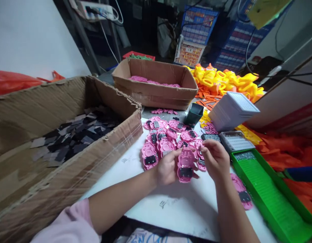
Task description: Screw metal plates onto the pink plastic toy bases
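Note:
My left hand (167, 168) grips a pink plastic casing (185, 163) with a dark rectangular piece set in its lower half. Close by on the right, my right hand (216, 157) is raised with thumb and forefinger pinched together; whatever lies between them is too small to make out. Behind both hands, several similar pink casings (149, 156) lie in an overlapping heap on the white sheet, some with black or grey pieces in them. Another pink casing (241, 192) lies alone beside my right forearm.
On the left stands a large cardboard box (115, 135) of dark flat pieces. A smaller cardboard box (156, 96) holds pink parts. At the right are a long green tray (275, 192), white stacked trays (232, 109) and a dark cup (193, 114). Yellow parts (222, 81) are piled behind.

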{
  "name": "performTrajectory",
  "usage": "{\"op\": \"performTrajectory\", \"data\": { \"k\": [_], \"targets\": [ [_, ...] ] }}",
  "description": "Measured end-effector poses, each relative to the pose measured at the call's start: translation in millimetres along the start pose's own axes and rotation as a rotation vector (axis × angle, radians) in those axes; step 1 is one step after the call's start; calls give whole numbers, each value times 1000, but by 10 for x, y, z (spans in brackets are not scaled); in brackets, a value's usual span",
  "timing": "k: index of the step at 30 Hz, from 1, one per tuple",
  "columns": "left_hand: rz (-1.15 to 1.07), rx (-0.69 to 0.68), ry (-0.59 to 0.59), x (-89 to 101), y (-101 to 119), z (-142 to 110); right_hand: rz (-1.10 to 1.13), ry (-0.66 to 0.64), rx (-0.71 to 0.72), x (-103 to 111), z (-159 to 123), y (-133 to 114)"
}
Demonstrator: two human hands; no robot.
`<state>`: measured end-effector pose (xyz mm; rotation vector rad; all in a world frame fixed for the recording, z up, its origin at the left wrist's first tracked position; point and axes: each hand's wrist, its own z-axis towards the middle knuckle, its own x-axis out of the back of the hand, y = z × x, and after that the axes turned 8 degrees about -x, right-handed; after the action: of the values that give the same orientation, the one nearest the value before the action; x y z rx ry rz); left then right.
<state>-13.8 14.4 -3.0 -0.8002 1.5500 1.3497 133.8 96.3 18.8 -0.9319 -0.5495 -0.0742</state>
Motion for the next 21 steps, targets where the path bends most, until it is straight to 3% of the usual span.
{"op": "performTrajectory", "data": {
  "k": [8, 14, 21],
  "targets": [
    [-22, -11, 166, -75, 13, -15, -44, -23, 288, -145, 2, -25],
    [105, 47, 150, -58, 16, -5, -132, 20, 331, -161, -4, 8],
    [195, -27, 212, -61, 58, -4, -64, 41, 327, -160, -1, 15]
  ]
}}
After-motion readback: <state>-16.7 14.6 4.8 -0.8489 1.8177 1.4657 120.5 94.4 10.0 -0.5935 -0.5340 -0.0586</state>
